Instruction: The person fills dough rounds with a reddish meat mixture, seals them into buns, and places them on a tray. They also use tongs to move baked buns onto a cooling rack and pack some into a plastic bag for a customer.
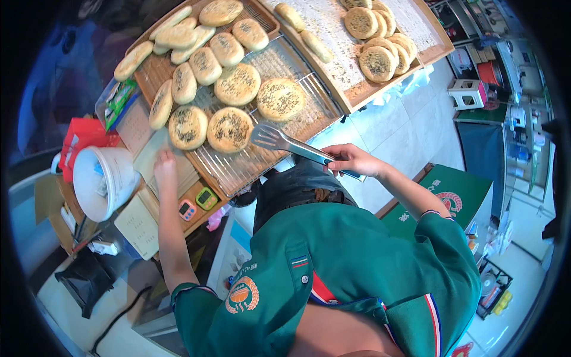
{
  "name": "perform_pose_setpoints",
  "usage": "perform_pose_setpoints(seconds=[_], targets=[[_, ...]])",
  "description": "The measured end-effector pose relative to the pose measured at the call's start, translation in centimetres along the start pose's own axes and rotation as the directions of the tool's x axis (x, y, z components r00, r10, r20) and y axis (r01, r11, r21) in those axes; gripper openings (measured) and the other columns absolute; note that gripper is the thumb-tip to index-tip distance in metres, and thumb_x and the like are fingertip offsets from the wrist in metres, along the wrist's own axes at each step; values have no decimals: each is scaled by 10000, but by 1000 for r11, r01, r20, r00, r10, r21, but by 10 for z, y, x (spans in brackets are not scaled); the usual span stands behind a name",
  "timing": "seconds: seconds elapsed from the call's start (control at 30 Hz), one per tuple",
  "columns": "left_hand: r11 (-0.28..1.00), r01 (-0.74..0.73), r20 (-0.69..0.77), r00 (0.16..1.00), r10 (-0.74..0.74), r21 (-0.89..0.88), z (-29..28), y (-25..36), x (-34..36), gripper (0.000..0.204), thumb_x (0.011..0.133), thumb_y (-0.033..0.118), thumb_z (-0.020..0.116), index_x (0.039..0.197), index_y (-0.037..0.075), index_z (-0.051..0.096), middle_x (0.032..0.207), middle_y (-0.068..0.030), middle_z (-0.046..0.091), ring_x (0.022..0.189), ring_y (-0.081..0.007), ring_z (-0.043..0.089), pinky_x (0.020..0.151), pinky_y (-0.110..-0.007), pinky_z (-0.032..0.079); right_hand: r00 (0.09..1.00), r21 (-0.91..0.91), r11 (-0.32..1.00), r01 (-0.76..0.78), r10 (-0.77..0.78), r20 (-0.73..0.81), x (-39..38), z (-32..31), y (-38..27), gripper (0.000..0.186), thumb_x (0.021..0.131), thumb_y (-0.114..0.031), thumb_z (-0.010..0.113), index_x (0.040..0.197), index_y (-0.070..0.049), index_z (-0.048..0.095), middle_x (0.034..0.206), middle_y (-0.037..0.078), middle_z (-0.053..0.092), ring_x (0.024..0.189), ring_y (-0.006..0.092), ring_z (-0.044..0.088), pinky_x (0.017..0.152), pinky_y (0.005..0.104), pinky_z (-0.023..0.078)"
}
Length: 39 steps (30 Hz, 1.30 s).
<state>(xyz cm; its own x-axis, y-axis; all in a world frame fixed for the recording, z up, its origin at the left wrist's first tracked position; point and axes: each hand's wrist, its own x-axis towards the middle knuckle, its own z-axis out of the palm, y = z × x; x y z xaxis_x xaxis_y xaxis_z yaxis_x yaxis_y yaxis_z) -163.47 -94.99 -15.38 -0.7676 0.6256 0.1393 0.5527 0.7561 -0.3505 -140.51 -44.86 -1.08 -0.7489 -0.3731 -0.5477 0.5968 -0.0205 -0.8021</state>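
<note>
My right hand (342, 159) grips steel tongs (302, 151), their slotted head beside round seeded breads (229, 128) on a wire rack (244, 166). My left hand (165, 162) has its fingers curled on a pale paper bag (148, 156) among flat paper pieces left of the rack. More round and oblong breads (205, 65) lie in rows above.
A second tray (330, 77) of breads adjoins at upper right. A white bucket (95, 181), red bag (83, 140) and two small timers (205, 198) sit at left. A green box (428, 196) is at right; shelves (511, 119) line the far right.
</note>
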Motion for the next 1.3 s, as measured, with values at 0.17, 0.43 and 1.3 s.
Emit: perform_pose_setpoints(seconds=[0.17,0.43,1.3], targets=[[947,218,110,974,-197,-237,17,-13,-2,81,887,87,560,886,22,610,891,-155,643,765,-296,656,653,-371,548,877,-178,981,73,-148,-457,-42,-53,-18,491,929,-208,666,1364,-30,521,982,20,660,761,80,581,636,226,491],[104,360,13,309,-951,-927,-76,-12,-21,114,927,34,530,987,-59,557,874,-133,630,742,-203,573,697,-352,499,416,-656,605,-452,-507,-755,-116,-154,-41,447,859,-181,704,1262,-51,562,863,141,659,726,298,654,660,403,516],[540,1,-135,968,-213,-842,-190,307,234,64,847,46,607,893,85,587,1334,-102,565,1278,-360,470,1117,-584,232,938,-270,958,-94,-5,-346,-102,-186,-59,350,890,-96,670,1222,8,630,728,25,613,600,78,537,559,252,461]])
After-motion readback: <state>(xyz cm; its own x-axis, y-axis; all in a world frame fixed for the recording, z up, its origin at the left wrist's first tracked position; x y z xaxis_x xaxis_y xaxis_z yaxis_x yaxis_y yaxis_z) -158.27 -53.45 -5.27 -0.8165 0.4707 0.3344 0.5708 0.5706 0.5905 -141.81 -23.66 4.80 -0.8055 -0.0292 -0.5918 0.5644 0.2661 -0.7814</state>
